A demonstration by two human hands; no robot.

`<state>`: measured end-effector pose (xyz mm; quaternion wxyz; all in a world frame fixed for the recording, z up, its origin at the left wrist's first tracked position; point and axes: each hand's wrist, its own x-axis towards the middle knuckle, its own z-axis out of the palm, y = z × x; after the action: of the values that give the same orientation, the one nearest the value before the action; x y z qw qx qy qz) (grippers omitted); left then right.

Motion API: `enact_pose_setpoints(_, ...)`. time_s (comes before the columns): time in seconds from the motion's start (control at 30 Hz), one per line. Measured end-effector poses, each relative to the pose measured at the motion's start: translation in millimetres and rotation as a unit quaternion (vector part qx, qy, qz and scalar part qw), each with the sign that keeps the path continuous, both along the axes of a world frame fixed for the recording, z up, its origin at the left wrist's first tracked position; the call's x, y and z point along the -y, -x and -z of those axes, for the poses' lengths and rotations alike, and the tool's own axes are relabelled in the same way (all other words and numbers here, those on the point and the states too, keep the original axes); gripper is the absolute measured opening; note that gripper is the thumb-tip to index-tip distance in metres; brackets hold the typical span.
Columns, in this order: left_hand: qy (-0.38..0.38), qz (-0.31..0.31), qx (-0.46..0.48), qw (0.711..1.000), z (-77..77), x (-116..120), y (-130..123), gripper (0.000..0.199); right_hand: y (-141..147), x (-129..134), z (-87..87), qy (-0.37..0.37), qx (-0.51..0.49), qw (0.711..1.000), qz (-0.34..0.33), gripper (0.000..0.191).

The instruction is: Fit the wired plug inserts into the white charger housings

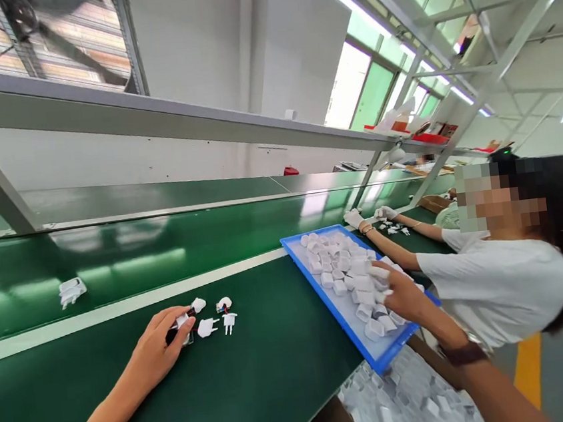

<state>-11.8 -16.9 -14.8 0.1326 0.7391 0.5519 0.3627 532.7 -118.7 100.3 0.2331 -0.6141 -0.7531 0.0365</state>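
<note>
My left hand (163, 343) is low over the green bench, its thumb and fingers closed round a white plug piece (182, 321) that they partly cover. Just right of it lie small white plug parts: one with two pins (207, 327), another with pins pointing down (229, 322), and rounded pieces (198, 305) with bits of coloured wire. My right hand (402, 296) reaches into a blue-rimmed tray (333, 314) of white plastic housings (337, 259). Its fingers, with white covers on the tips, are apart among the housings; no housing is plainly gripped.
A white part (72, 291) lies on the shiny green belt (224, 237) behind the pale strip. At right a co-worker (509, 274) in white gloves handles small white parts (394, 227). Below the tray sits a bag of more housings (406, 399). A grey shelf beam (176, 124) crosses above.
</note>
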Motion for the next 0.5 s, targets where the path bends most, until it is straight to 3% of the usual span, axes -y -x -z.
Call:
enact_pose_setpoints(0.03,-0.001,-0.002,-0.001,1.0,0.8,0,0,0.049,20,-29,-7.4,0.041,0.022,0.999,-0.027,0.067)
enact_pose_setpoints(0.13,0.0,-0.006,0.007,1.0,2.2,0,0,0.048,72,-111,-16.6,0.069,0.06,0.993,-0.069,0.072)
enact_pose_setpoints(0.23,0.002,-0.009,0.021,1.0,5.4,-1,1,0.046,98,-170,-14.6,0.094,0.099,0.987,-0.088,0.053)
enact_pose_setpoints(0.33,0.002,-0.008,0.028,1.0,13.9,-3,3,0.043,105,-208,-10.4,0.131,0.137,0.98,-0.062,0.034)
enact_pose_setpoints(0.5,-0.005,-0.001,0.045,0.999,31.9,-8,7,0.043,112,-240,-0.9,0.202,0.19,0.961,0.014,0.032)
